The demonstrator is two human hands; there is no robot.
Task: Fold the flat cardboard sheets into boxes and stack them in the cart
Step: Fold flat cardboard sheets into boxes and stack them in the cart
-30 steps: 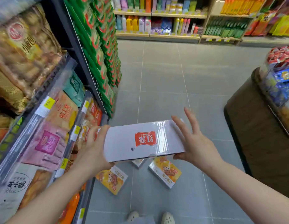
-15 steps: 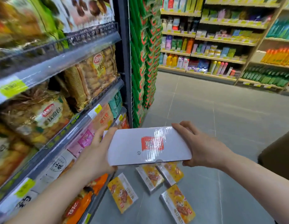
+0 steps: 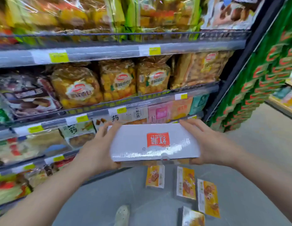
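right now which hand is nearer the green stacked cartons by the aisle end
Right. The right hand grips the white box's end nearest the green cartons; the left hand holds the far end.

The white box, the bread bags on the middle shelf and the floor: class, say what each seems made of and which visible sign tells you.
White box: likely cardboard with a glossy film or coating; straight edges, streaky glare. Bread bags: clear crinkled plastic; contents show through. Floor: grey tile, probably ceramic, matte.

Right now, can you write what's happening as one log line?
left hand: holds box end | right hand: holds other end | white box: level, facing shelves
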